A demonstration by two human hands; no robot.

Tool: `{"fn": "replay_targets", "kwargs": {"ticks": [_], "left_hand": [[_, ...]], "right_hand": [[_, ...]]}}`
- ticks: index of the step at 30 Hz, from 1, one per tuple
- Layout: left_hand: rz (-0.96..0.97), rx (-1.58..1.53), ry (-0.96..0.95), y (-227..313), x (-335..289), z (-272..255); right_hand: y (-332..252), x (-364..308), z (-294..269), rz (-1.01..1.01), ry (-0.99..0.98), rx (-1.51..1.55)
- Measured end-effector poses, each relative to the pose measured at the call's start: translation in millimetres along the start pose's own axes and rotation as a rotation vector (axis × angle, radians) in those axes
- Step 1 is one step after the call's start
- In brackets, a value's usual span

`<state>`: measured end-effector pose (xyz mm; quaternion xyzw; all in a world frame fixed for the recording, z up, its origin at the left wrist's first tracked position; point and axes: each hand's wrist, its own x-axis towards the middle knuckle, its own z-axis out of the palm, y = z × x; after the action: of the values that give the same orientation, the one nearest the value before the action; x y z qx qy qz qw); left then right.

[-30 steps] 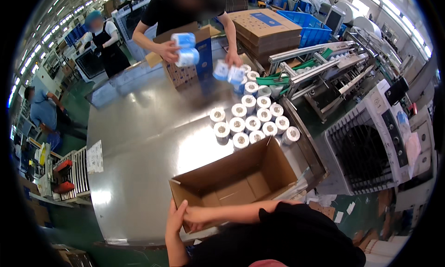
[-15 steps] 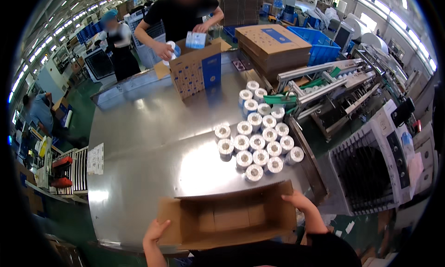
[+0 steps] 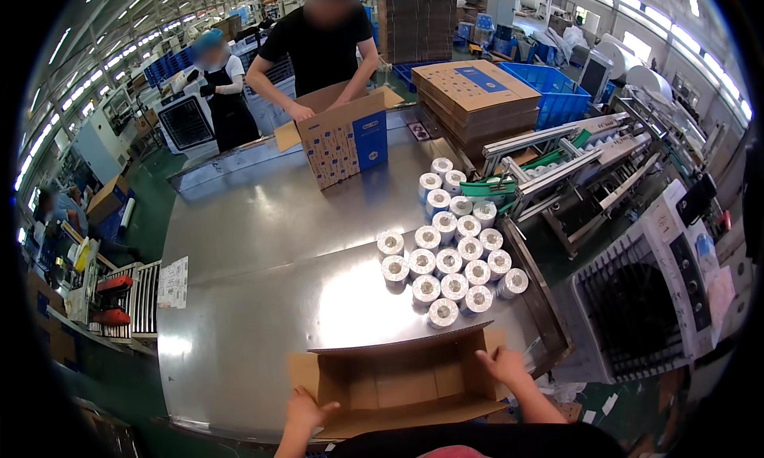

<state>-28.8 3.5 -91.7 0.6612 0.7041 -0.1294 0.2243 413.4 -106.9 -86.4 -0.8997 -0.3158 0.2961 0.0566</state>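
Box: open cardboard carton [image 3: 402, 378], mouth up, long axis left-right, at table [image 3: 263, 299] near edge.
Left hand [image 3: 306, 410]: fingers spread, apparently gripping left flap.
Right hand [image 3: 503, 368]: curled on right wall.
Room: wrapped rolls [image 3: 446, 271] just beyond; bare steel leftward.

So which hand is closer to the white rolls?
Right. The right hand grips the box edge just below the white rolls; the left hand holds the far corner.

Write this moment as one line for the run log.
left hand on open cardboard box left flap | right hand on right flap | paper rolls beyond box on metal table
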Motion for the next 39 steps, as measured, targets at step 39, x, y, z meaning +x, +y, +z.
{"fn": "replay_targets", "kwargs": {"ticks": [39], "left_hand": [[0.191,-0.442,0.108,21.4,12.0,12.2]], "right_hand": [[19.9,8.6,42.6,-0.188,-0.01,0.172]]}}
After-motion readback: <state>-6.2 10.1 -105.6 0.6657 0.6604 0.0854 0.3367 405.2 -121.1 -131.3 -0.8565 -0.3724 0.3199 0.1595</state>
